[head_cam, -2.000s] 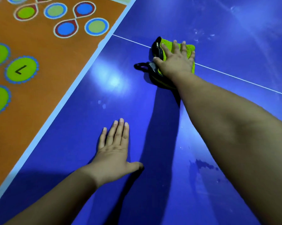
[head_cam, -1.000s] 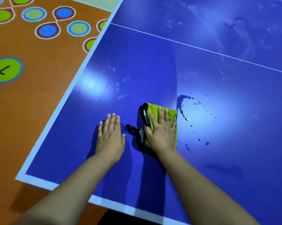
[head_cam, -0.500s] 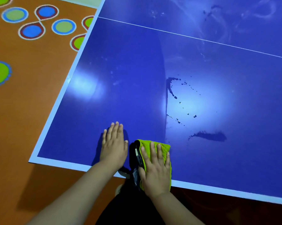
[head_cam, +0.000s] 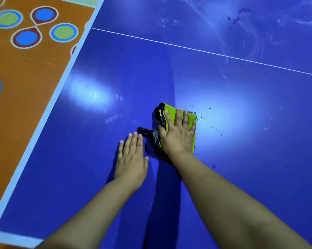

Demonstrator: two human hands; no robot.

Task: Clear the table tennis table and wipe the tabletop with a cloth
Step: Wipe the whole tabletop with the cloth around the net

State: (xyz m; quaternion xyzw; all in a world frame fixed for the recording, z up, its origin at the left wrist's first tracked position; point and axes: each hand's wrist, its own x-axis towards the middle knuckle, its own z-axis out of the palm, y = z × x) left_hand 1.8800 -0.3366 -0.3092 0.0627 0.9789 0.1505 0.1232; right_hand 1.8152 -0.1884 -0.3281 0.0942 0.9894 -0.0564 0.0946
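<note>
Fingers straight, right hand [head_cam: 178,137] presses cloth [head_cam: 171,108] flat on table [head_cam: 115,78], likely for even wiping pressure. Left hand [head_cam: 131,159], spread and holding nothing, rests just beside it, probably bracing the lean. Droplets [head_cam: 203,119] lie just right of cloth, probably the next target.

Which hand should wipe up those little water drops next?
The right hand, probably. It presses flat on the green cloth, and the drops lie right beside it. The left hand rests bare on the tabletop, farther from them.
</note>
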